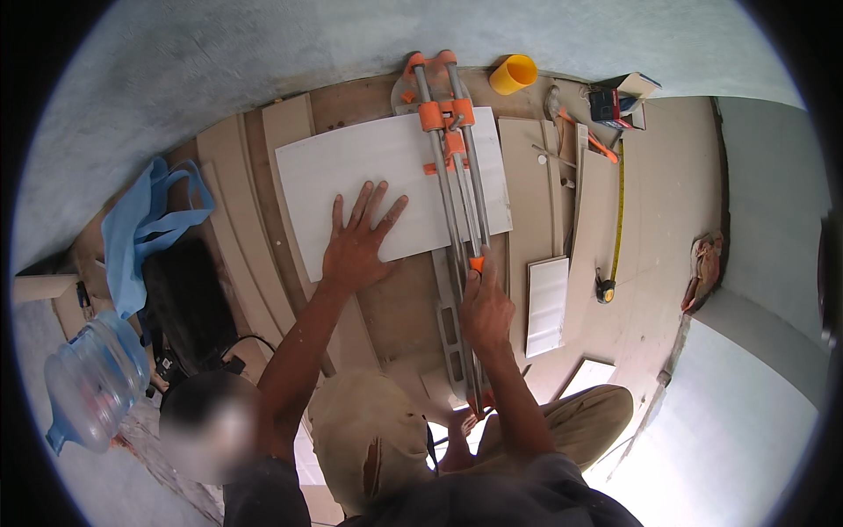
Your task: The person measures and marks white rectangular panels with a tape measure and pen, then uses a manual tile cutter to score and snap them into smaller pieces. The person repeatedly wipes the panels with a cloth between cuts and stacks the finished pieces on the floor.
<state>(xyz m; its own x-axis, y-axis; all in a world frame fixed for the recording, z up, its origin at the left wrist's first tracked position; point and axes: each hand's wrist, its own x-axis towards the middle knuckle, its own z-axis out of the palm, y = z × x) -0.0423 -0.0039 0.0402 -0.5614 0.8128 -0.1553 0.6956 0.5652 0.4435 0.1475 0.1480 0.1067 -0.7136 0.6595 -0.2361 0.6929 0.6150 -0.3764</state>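
A white tile [327, 202] lies under the rails of a tile cutter [435, 114] with orange fittings and a pale base. My left hand [356, 246] rests spread on the tile’s lower middle, left of the rails. My right hand [486, 307] is closed around the cutter’s handle [477, 263], which has an orange piece showing above my fingers, low on the rails below the tile’s edge. A narrow cut tile piece [546, 307] lies just right of the cutter.
Tan boards or tiles [230, 193] lie around. At left are a blue bag [140, 228], dark case [184, 299], water jug [92, 382] and blurred round shape. Toward the right are a yellow cup [512, 75], tools [601, 149], box [615, 104] and tape measure [605, 290]. Walls border the floor.
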